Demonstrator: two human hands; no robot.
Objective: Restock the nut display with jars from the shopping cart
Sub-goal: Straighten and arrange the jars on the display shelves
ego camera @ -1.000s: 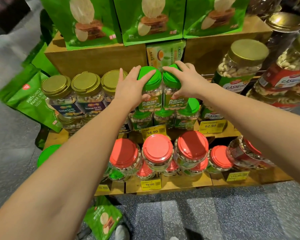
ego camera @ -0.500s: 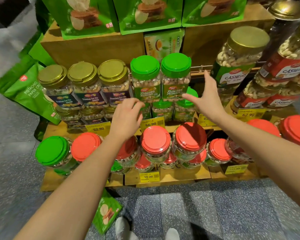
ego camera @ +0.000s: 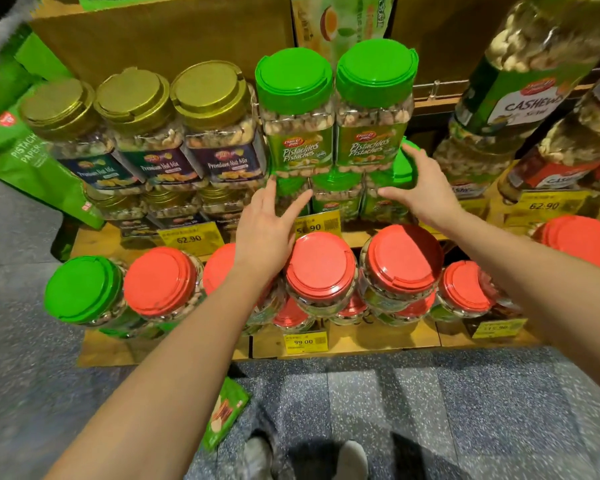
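Head view: I see two green-lidded pistachio jars (ego camera: 333, 112) standing upright, side by side, at 12 o'clock on the upper shelf (ego camera: 201, 242), atop more pistachio jars. Left hand (ego camera: 267, 230) and right hand (ego camera: 421, 188) hover just below, fingers spread, holding nothing. This pair looks placed. Shopping cart out of frame, so I cannot tell how many jars remain.

Bright, even store light falls from above me, putting soft sheen on the gold lids (ego camera: 136, 98) and red lids (ego camera: 321, 268) and leaving my shadow dark on the speckled floor (ego camera: 465, 410) near my shoes. The wide lens bows everything at the edges — the cashew jars (ego camera: 520, 98) at right lean and smear. The centre labels read sharp; the corners go soft.
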